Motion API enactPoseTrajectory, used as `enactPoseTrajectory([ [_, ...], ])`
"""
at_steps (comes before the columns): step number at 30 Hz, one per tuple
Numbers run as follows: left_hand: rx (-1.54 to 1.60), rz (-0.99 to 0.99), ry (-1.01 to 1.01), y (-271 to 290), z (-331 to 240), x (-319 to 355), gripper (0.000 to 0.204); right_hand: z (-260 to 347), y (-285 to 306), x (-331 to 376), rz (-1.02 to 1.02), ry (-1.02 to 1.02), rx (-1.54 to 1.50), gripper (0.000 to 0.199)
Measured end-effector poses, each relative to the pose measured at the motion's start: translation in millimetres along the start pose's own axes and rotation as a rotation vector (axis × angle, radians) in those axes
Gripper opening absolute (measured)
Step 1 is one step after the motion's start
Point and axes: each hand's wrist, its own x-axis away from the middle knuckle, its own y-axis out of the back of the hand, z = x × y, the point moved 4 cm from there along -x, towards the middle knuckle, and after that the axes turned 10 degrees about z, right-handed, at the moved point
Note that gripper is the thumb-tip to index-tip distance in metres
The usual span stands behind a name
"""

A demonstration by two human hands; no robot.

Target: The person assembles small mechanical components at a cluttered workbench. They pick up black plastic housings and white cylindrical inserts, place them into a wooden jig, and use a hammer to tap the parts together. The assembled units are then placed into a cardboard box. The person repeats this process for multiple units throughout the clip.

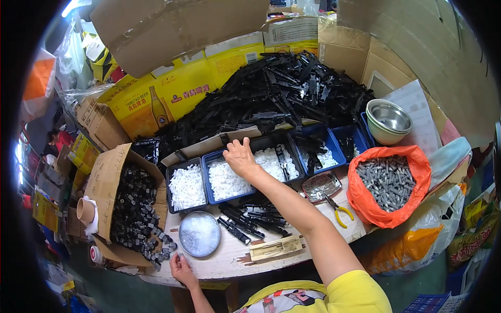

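My right hand (240, 158) reaches over the blue bin (207, 156) of small white plastic parts (225, 179). Its fingers are bent and a little apart, near the bin's far rim, and nothing shows in them. Down at the table's front edge is my left hand (182, 270), fingers loosely bent and slightly apart, with no visible object. Just beyond it stands a round metal dish (200, 233) holding something whitish and translucent. Several black slim plastic assemblies (255, 218) lie between the dish and my right forearm. In front of them rests a pale yellow jig block (276, 248).
A heap of black parts (271, 88) rises behind the bins against cardboard. At left is a carton (112, 177) of dark blocky pieces. To the right are yellow-handled pliers (339, 213), a red bag (360, 201) of grey pieces and stacked bowls (386, 125).
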Motion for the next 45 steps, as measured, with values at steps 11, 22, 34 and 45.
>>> enactPoseTrajectory([
  [11, -0.112, -0.043, -0.018, 3.1, 0.1, -2.8, 0.020, 3.7, -13.5, -10.5, 0.113, -0.033, 0.027, 0.017],
  [22, -0.110, -0.034, -0.044, 7.6, 5.8, 3.2, 0.018, -3.1, 57.8, 104.4, 0.055, 0.181, -0.396, 0.009],
  [34, -0.094, -0.029, -0.072, -2.4, -11.9, 7.2, 0.019, -2.2, 88.2, 115.5, 0.175, 0.223, -0.347, 0.016],
  [45, -0.125, -0.008, -0.062, 0.3, -11.2, 10.6, 0.019, -29.6, 77.4, -44.1, -0.163, 0.016, -0.110, 0.015],
])
